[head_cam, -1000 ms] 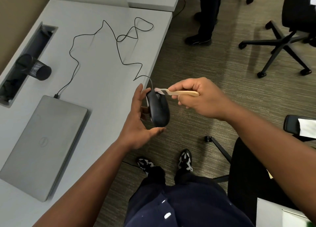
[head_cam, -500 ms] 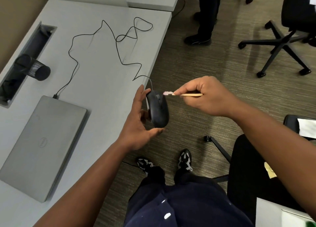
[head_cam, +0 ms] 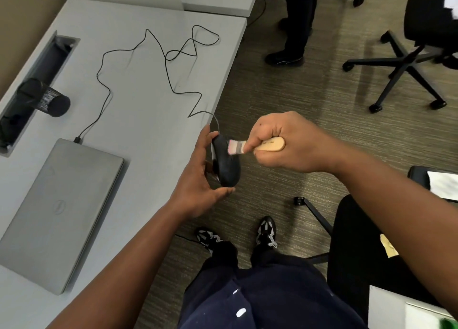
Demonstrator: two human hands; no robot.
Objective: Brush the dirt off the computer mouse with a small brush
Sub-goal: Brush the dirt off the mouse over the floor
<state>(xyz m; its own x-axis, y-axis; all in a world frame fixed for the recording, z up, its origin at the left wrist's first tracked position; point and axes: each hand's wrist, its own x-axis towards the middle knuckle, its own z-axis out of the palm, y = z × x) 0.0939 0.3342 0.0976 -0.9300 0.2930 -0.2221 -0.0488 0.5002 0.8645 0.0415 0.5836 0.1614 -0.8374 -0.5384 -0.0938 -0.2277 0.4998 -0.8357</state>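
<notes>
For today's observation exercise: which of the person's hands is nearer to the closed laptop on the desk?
Left. The left hand holds the mouse at the desk's edge, just right of the laptop. The right hand, gripping the brush, is farther right, over the carpet.

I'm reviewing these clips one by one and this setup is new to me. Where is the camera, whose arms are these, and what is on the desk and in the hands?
There is no machine here: a person wears a wide-angle camera on the head, so the one view looks down past their own arms, legs and shoes. The left hand holds a black computer mouse in the air beside the desk edge. The right hand grips a small brush with a pale wooden handle, its bristles against the mouse's upper part. On the grey desk lie a closed laptop, a black mesh cup tipped on its side, and the mouse cable, which runs in loops to the laptop. On the carpet are office chairs and another person's legs.
</notes>
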